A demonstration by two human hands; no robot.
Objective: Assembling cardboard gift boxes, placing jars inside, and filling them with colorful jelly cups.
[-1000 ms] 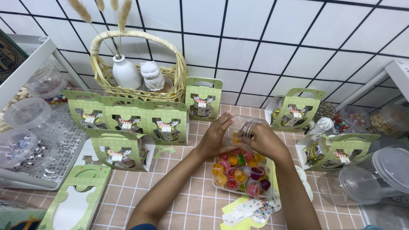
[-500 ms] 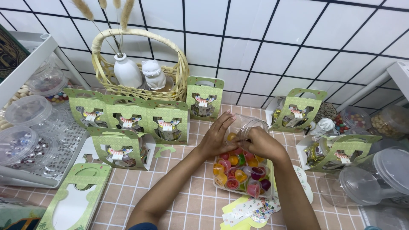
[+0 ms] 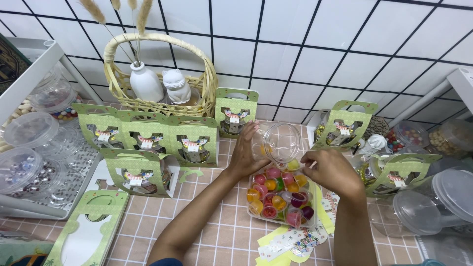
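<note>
On a tiled table (image 3: 217,231) crowded with green gift boxes (image 3: 148,135), a tray (image 3: 256,209) holds colourful jelly cups (image 3: 281,197). The left hand (image 3: 244,155) grips a tilted clear jar (image 3: 281,143); the right hand (image 3: 332,170), fingers curled, pinches something small.

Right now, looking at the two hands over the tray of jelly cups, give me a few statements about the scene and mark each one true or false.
1. The left hand holds a clear round plastic jar tilted on its side. True.
2. The clear rectangular tray of colourful jelly cups sits inside the woven wicker basket. False: the tray lies on the tiled tabletop, below the hands.
3. A white ceramic cat figurine stands in the wicker basket beside a white ceramic bottle vase. True.
4. The right hand rests flat on a green cardboard gift box. False: it is over the tray, next to the jar.
5. The vase holds red roses. False: it holds dried beige grass stems.
</note>
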